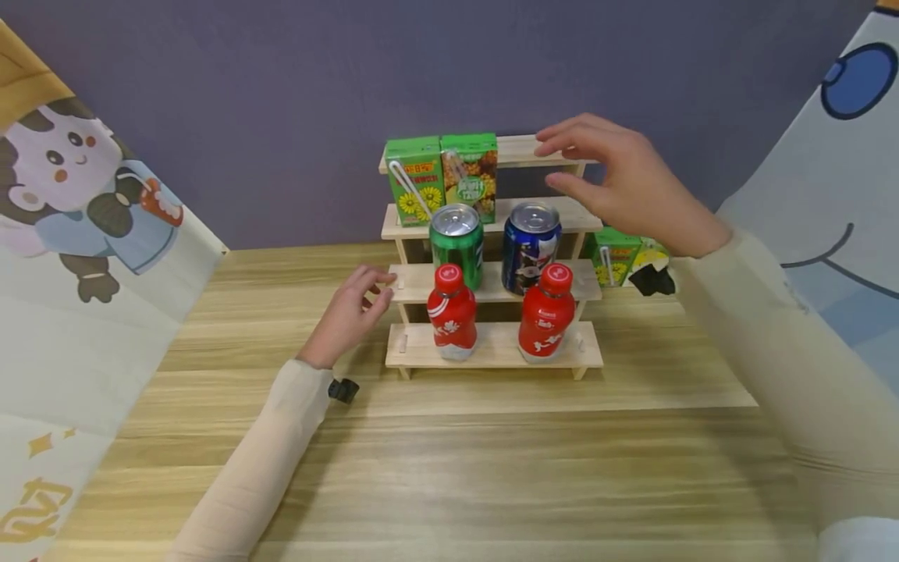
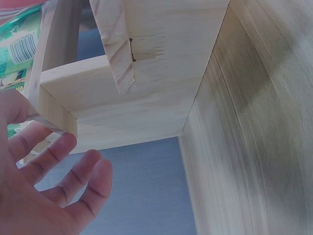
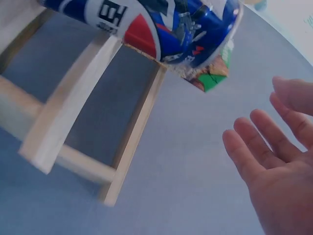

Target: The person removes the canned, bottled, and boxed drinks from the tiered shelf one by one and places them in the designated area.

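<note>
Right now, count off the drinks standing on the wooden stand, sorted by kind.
Cartons: 2
Cans: 2
Red bottles: 2
Total on the stand: 6

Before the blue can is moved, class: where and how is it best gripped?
Probably by its upper sidewall, with the right hand coming from above and the right. The blue can is round and upright, with one red bottle in front and the green can to its left.
</note>
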`<move>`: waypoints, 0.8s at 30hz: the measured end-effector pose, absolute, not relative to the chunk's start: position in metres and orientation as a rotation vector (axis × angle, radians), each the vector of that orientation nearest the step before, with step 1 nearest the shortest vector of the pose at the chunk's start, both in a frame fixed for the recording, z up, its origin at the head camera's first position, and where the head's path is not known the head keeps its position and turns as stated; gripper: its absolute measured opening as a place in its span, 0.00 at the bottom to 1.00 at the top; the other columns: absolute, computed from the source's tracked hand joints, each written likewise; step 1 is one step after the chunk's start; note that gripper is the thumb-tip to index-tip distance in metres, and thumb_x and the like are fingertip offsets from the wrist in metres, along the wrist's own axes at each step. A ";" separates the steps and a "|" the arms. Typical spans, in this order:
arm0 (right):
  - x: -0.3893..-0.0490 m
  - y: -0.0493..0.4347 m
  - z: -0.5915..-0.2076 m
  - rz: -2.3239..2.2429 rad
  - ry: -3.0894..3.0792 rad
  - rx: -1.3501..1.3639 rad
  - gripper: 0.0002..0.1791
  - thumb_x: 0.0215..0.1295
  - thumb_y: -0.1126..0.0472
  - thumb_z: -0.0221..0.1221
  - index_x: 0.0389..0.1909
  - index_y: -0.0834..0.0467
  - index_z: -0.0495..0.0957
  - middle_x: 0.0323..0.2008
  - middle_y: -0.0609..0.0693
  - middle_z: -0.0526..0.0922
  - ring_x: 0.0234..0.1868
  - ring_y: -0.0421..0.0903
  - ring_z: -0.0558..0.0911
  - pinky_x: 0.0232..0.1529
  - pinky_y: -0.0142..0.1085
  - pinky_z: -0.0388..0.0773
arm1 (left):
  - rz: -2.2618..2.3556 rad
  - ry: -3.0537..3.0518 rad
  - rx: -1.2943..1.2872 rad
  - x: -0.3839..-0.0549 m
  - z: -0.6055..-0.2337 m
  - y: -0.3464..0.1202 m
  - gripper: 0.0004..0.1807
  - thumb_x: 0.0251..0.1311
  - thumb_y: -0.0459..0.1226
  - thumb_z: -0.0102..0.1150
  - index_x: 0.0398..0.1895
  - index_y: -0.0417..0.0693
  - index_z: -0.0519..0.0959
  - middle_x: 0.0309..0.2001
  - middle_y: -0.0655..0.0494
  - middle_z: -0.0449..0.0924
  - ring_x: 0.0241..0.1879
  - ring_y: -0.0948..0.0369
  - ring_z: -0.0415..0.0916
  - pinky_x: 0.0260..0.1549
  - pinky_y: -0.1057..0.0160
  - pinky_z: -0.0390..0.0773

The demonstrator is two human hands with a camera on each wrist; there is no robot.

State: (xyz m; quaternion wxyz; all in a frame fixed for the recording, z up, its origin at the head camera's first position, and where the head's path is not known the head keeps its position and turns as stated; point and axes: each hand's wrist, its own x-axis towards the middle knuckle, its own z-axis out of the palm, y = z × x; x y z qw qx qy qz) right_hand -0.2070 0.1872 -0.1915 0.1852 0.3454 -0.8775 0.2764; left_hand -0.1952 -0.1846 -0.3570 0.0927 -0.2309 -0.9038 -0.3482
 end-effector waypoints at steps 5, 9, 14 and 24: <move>-0.232 0.165 -0.181 0.678 -2.603 1.049 0.23 0.67 0.59 0.56 0.63 0.55 0.69 0.64 0.48 0.66 0.59 0.51 0.71 0.58 0.46 0.69 | -1.025 -2.685 -0.687 -0.195 -0.357 -0.185 0.16 0.69 0.41 0.49 0.54 0.42 0.75 0.53 0.51 0.71 0.42 0.57 0.71 0.37 0.57 0.77; -0.249 0.153 -0.177 0.597 -2.689 1.072 0.26 0.68 0.56 0.55 0.66 0.54 0.66 0.67 0.51 0.63 0.61 0.54 0.68 0.60 0.48 0.66 | -1.032 -2.683 -0.691 -0.194 -0.356 -0.185 0.17 0.70 0.41 0.48 0.54 0.41 0.75 0.53 0.50 0.71 0.43 0.57 0.71 0.37 0.56 0.77; -0.258 0.144 -0.176 0.578 -2.758 1.064 0.22 0.68 0.56 0.55 0.60 0.58 0.70 0.66 0.53 0.64 0.62 0.53 0.68 0.60 0.47 0.67 | -1.032 -2.687 -0.688 -0.193 -0.356 -0.183 0.17 0.70 0.42 0.48 0.54 0.42 0.75 0.53 0.51 0.70 0.42 0.58 0.71 0.37 0.54 0.77; -0.257 0.139 -0.176 0.673 -2.658 1.037 0.06 0.63 0.65 0.59 0.38 0.62 0.75 0.47 0.52 0.73 0.49 0.48 0.77 0.50 0.37 0.76 | -1.032 -2.685 -0.693 -0.194 -0.355 -0.180 0.17 0.70 0.42 0.48 0.54 0.42 0.75 0.53 0.51 0.70 0.43 0.58 0.71 0.37 0.54 0.77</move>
